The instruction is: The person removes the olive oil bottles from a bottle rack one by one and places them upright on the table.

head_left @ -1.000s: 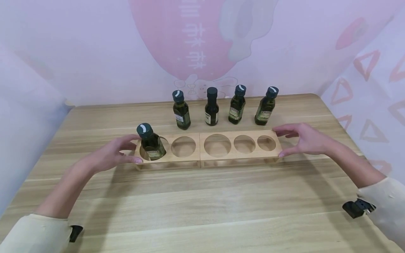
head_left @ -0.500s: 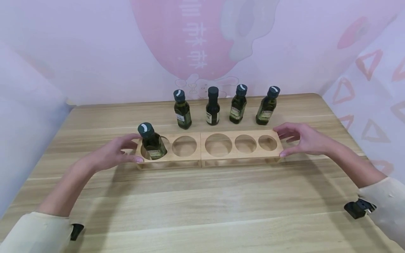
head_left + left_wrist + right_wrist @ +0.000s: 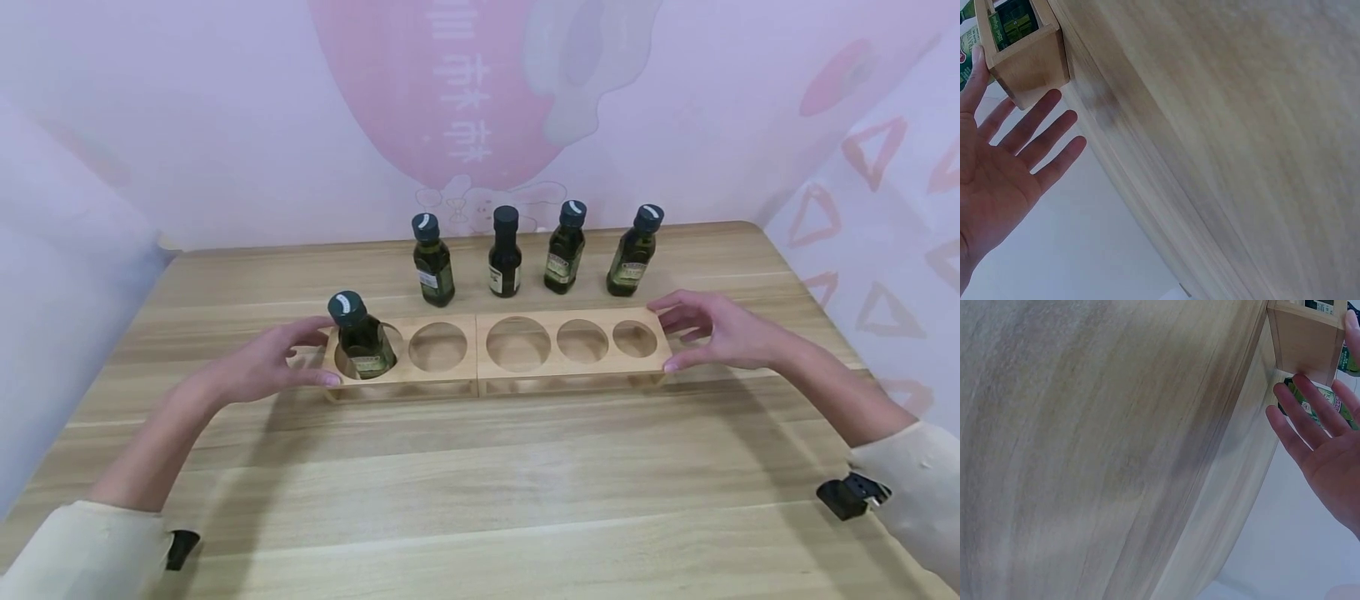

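Two light wooden bottle racks stand end to end in the head view, the left rack (image 3: 408, 377) with two round holes and the right rack (image 3: 553, 367) with three. One dark green bottle (image 3: 365, 346) leans in the left rack's outer hole. My left hand (image 3: 262, 360) holds that rack's outer end between thumb and forefinger, its other fingers spread beside the end panel (image 3: 1032, 70). At the opposite end, my right hand (image 3: 723, 333) spans the right rack with thumb in front and forefinger behind. Its remaining fingers are extended in the right wrist view.
Behind the racks, several capped bottles stand in a row: a green one (image 3: 433, 271), a slim dark one (image 3: 505, 262), and two more green bottles (image 3: 564, 250) to the right. A printed pale wall (image 3: 262, 167) borders the wooden table (image 3: 480, 500) at the back.
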Motion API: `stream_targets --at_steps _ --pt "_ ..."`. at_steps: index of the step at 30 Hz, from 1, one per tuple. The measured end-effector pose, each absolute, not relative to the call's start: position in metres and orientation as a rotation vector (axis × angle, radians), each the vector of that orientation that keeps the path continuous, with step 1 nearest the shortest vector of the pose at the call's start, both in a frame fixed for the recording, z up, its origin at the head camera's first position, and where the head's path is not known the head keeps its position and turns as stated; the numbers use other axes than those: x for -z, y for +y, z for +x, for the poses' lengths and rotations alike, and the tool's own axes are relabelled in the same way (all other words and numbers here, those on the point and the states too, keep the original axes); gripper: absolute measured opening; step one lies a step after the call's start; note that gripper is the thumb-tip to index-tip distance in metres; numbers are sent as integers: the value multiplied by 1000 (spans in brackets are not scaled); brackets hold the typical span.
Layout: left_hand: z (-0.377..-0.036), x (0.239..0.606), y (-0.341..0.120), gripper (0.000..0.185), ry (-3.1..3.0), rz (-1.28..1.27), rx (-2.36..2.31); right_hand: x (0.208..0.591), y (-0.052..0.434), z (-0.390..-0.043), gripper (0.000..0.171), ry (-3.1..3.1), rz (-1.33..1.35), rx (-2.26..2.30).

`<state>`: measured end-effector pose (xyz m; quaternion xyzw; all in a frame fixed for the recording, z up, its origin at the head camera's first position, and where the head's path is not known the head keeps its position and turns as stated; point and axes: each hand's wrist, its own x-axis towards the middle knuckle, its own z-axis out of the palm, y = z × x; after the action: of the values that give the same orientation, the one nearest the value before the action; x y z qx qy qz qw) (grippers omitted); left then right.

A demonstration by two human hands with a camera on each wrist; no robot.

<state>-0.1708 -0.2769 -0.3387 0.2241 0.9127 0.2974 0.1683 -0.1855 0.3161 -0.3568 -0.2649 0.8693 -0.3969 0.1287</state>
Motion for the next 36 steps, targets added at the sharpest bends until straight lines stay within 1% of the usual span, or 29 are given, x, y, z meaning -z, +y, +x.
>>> stream_targets --at_steps 6,14,22,27,36 --pt "-169 339 -279 85 2604 621 -852 358 316 -185 72 2540 -752 1141" --pt "-168 339 -279 80 2615 653 -873 357 316 -184 76 2538 -775 1158" --pt "-166 338 -279 85 2617 631 -849 359 316 -183 77 2530 -775 1178" --pt "-164 333 -278 88 2640 616 -865 361 317 -184 76 2530 -773 1186" --pt "-162 322 -268 87 2727 665 -934 361 317 -184 76 2531 -770 1172"
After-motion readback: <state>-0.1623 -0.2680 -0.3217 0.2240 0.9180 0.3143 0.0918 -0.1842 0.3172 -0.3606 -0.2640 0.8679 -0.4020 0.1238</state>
